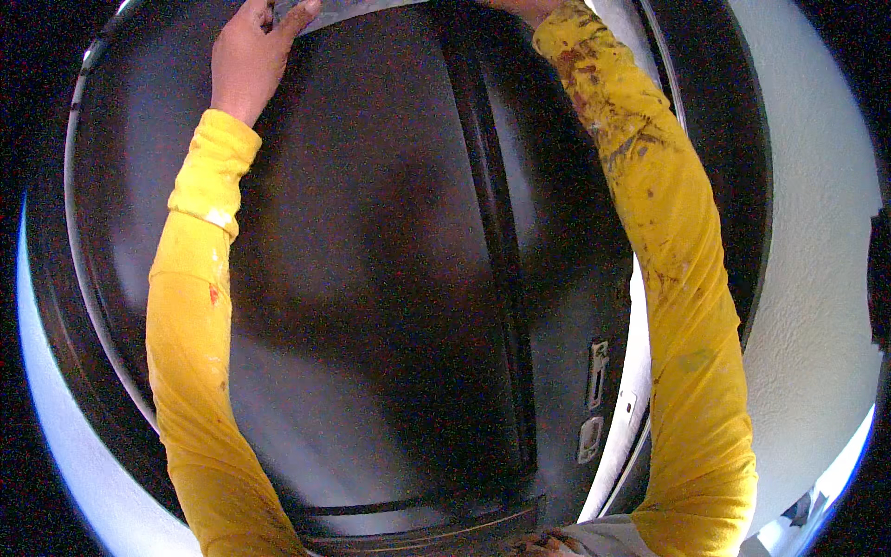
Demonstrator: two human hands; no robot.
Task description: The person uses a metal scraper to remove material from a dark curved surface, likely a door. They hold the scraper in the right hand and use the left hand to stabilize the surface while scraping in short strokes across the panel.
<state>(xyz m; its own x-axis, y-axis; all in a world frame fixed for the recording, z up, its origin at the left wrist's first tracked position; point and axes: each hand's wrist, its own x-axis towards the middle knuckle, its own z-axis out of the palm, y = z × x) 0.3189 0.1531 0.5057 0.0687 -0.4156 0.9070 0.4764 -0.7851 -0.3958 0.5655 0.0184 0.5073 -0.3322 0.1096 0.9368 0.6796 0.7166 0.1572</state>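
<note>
A dark, glossy door (371, 232) with a long vertical groove fills most of the view. Both arms reach up along it in yellow sleeves, the right one heavily stained. At the top edge my left hand (251, 56) is closed on a thin greyish strip (357, 11) that lies across the door, with the thumb against it. The strip's upper part is cut off, so its exact kind does not show. My right hand (524, 7) sits at the top, right of the strip, its fingers out of view.
Two lock cutouts, a long slot (598, 374) and a smaller opening (589, 439), are near the door's right edge. A bright gap (617, 436) separates door and dark frame (742, 186). Beyond it stands a pale textured wall (817, 251).
</note>
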